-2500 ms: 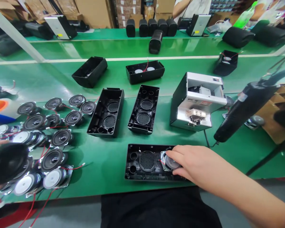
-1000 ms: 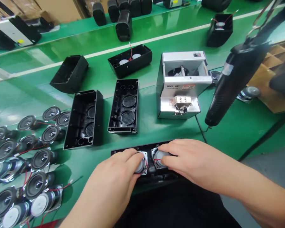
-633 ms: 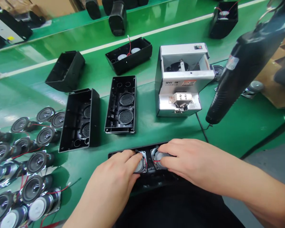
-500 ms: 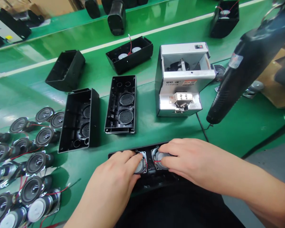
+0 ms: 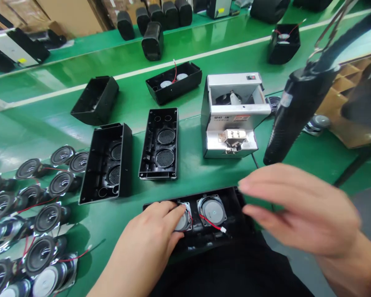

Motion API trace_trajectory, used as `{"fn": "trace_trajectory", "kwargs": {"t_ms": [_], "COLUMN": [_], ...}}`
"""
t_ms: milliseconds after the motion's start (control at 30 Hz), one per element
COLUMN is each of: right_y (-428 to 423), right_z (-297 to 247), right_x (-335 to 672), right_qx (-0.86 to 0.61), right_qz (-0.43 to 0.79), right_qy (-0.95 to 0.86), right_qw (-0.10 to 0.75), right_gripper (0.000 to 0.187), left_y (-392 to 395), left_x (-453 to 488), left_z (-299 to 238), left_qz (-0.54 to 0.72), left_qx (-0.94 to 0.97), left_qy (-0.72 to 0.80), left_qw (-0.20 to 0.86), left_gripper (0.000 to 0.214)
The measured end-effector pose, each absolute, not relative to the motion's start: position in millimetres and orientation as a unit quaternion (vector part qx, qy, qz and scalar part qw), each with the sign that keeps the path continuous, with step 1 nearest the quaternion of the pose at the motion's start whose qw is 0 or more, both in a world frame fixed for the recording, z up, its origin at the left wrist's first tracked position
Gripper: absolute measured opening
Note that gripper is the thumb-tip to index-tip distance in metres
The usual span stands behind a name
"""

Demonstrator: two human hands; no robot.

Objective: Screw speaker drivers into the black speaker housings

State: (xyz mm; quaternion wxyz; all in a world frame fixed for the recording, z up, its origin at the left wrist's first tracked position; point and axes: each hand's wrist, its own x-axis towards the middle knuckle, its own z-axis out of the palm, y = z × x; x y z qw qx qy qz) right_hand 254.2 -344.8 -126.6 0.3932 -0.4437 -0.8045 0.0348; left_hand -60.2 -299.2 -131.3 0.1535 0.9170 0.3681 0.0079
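A black speaker housing (image 5: 235, 225) lies open at the near table edge with two round speaker drivers seated in it. My left hand (image 5: 148, 241) has its fingers curled on the left speaker driver (image 5: 183, 220). The right speaker driver (image 5: 212, 209) lies uncovered, and its red wire with a white plug trails toward me. My right hand (image 5: 299, 206) hovers above and to the right of the housing. It is slightly blurred, with its fingers stretched out and nothing in them.
Two empty housings (image 5: 106, 165) (image 5: 160, 142) lie behind. A silver screw feeder (image 5: 233, 117) stands at mid right, with a hanging black electric screwdriver (image 5: 292, 115) beside it. Several loose drivers (image 5: 43, 218) crowd the left. More housings (image 5: 94, 99) (image 5: 173, 82) sit further back.
My right hand has lifted off the right driver and moved up and to the right, uncovering it. My left hand stays on the left driver. The view has tilted slightly.
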Motion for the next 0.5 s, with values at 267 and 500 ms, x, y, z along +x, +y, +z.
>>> {"fn": "trace_trajectory", "kwargs": {"t_ms": [267,500], "right_y": [-316,-295], "right_z": [-152,-147], "right_x": [299,326], "right_qx": [-0.660,-0.563], "right_qz": [-0.040,0.270], "right_qy": [-0.560,-0.497], "right_qw": [0.499,0.602], "right_gripper": [0.067,0.042], "left_y": [-294,-300], "left_x": [-58,-96], "left_z": [-131,-132], "left_qz": [-0.024,0.111], "left_qx": [0.920,0.940], "left_qy": [0.371,0.317], "left_qw": [0.125,0.054], "left_gripper": [0.057,0.065]}}
